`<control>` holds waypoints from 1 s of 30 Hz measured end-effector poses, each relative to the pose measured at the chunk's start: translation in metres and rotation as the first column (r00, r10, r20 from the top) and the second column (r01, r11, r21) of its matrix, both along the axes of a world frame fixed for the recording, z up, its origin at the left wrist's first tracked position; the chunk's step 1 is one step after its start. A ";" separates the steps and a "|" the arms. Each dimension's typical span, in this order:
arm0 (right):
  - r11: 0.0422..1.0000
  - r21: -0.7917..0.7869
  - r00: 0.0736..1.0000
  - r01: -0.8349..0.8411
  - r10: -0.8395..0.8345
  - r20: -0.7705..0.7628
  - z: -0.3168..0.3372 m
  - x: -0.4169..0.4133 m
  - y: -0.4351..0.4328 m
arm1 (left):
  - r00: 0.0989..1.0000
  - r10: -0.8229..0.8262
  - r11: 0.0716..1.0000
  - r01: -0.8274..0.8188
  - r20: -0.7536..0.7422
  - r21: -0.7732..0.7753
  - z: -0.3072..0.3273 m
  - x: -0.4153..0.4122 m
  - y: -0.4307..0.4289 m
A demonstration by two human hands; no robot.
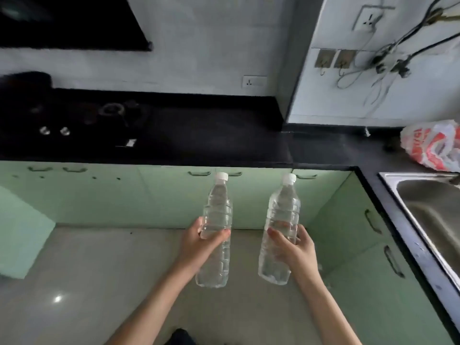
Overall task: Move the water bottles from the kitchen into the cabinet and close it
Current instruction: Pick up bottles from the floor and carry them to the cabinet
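I hold two clear water bottles with white caps upright in front of me, over the floor. My left hand grips the left bottle around its middle. My right hand grips the right bottle around its middle too. Both bottles look full. Behind them run pale green cabinets under a black counter, with their doors shut and dark handles along the top edge. More green cabinet doors line the right side.
The black counter carries a gas stove at the left. A steel sink sits at the right, with a red and white plastic bag behind it. Sockets and loose cables hang on the wall. A green panel stands at the left.
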State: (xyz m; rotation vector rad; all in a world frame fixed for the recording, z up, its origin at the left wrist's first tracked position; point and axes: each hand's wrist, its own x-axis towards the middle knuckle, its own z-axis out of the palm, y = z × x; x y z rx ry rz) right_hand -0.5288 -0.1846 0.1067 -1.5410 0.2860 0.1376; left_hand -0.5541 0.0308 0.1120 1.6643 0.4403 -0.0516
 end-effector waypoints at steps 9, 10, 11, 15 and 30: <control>0.866 -0.020 0.866 -0.499 0.500 0.017 -0.005 -0.029 0.206 | 0.830 0.557 0.830 -0.557 -0.024 0.007 -0.011 -0.142 0.164; 0.830 -0.026 0.830 -0.558 0.558 0.013 -0.007 -0.040 0.235 | 0.792 0.610 0.793 -0.610 -0.032 0.005 -0.013 -0.165 0.184; 0.787 -0.030 0.787 -0.616 0.617 0.012 -0.009 -0.055 0.265 | 0.746 0.664 0.747 -0.665 -0.038 0.003 -0.016 -0.190 0.203; 0.599 -0.071 0.600 -0.798 0.800 0.005 -0.027 -0.130 0.386 | 0.553 0.831 0.556 -0.830 -0.066 0.049 -0.029 -0.297 0.279; 0.249 -0.068 0.256 -0.966 0.959 -0.124 -0.031 -0.290 0.720 | 0.283 0.958 0.286 -0.946 -0.040 0.150 -0.048 -0.492 0.542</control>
